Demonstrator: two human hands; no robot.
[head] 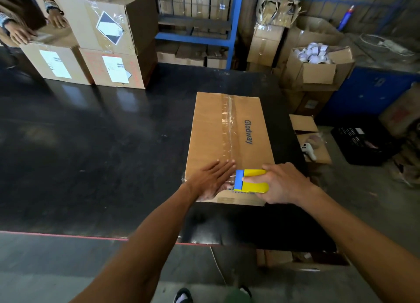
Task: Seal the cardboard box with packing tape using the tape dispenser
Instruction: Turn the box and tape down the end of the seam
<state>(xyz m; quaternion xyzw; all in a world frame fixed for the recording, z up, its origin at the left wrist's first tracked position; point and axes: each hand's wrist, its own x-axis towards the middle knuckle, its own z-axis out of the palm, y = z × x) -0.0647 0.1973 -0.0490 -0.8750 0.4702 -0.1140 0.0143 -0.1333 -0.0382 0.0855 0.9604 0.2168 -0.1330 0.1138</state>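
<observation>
A brown cardboard box (211,130) printed "Glodway" lies flat on the black table (91,155), right of centre. A strip of clear packing tape (228,125) runs along its middle seam from the far edge toward me. My right hand (279,184) grips a yellow and blue tape dispenser (250,181) at the box's near edge, over the seam. My left hand (211,180) lies flat, fingers spread, on the box's near left corner, just left of the dispenser.
Stacked labelled cartons (106,41) stand at the table's far left, where another person's hands (22,32) rest on a box. Open boxes (316,68), one holding tape rolls, crowd the floor at right beside a black crate (361,141). The table's red near edge (68,234) runs below my arms.
</observation>
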